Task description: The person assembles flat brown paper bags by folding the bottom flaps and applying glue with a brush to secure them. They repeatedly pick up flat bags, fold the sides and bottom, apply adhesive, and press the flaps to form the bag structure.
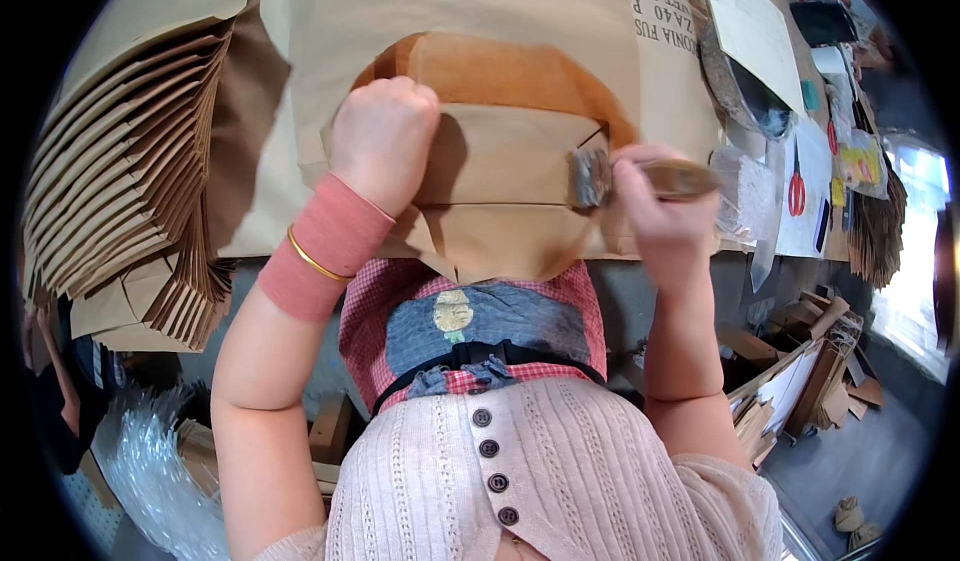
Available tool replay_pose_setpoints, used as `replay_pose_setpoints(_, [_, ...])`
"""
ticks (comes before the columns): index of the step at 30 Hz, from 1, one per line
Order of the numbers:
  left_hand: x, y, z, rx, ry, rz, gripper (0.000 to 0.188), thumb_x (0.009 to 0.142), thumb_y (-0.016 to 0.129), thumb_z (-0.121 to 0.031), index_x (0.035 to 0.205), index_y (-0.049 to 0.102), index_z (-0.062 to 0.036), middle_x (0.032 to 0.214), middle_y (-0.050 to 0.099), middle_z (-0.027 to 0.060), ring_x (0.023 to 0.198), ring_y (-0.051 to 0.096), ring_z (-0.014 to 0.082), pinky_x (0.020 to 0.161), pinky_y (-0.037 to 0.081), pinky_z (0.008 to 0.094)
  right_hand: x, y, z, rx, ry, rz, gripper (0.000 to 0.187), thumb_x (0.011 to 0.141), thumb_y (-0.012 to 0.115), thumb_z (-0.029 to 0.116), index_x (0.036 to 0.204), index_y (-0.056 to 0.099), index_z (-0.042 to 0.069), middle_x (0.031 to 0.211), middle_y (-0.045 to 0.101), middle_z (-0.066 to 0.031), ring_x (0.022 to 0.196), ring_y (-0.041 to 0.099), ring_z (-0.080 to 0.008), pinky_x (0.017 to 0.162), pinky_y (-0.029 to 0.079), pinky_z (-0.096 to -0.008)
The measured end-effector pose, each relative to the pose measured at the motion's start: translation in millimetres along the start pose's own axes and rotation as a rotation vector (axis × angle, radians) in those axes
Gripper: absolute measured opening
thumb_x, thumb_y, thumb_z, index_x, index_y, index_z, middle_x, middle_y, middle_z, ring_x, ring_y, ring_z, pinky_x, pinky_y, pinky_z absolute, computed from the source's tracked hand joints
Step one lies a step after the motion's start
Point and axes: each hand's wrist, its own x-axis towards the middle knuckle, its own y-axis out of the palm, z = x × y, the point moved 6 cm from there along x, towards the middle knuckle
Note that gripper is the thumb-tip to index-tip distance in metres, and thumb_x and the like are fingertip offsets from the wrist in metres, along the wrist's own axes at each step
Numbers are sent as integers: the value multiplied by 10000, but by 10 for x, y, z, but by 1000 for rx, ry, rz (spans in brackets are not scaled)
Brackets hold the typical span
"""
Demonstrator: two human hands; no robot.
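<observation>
A brown paper bag (500, 156) lies in front of me with its folded bottom showing, overhanging the table's near edge. Beyond its fold runs a darker orange-brown band (500, 73) that looks wet. My left hand (385, 136) is closed in a fist over the bag's left side; its fingertips are hidden, so I cannot see what they grip. In my right hand (660, 196) is a flat brush (680, 179) with a wooden handle. Its grey head touches or hovers just over the right end of the bag's bottom. The right hand is slightly blurred.
Fanned brown paper bags (130, 161) are stacked at the left. On the right lie a white sheet (755, 36), red-handled scissors (796, 196) and a clear plastic bag (745, 191). Cardboard scraps (800, 361) fill the floor at lower right; clear plastic strips (165, 471) lie lower left.
</observation>
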Motion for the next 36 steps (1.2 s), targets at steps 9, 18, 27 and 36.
replay_pose_setpoints(9, [-41,67,-374,39,251,153,42,737,603,-110,703,612,-87,754,590,60,780,606,194,716,502,321,613,998,-915,1606,22,112,341,991,452,253,1191,572,5,1053,659,-104,1056,588,-235,1066,360,-394])
replay_pose_setpoints(18, [-636,313,402,142,-35,86,556,954,447,-301,1430,360,-27,1469,389,144,1370,352,249,1133,234,431,647,1048,-844,1799,141,312,370,1000,390,276,1167,599,20,966,694,-139,1038,622,-285,1061,384,-460])
replay_pose_setpoints(27, [-684,315,78,-229,104,216,613,911,496,-335,1430,366,-35,1484,369,140,1391,310,285,1156,187,449,535,1035,-910,1628,191,319,316,1000,471,261,1162,608,27,976,669,-96,947,621,-200,876,505,-349])
replay_pose_setpoints(36, [-238,388,188,-47,222,203,644,903,488,-358,1429,352,-10,1469,337,229,1391,267,376,1163,161,479,949,1022,-888,1415,285,446,294,978,531,249,1100,631,0,980,662,-82,862,605,-164,809,496,-302])
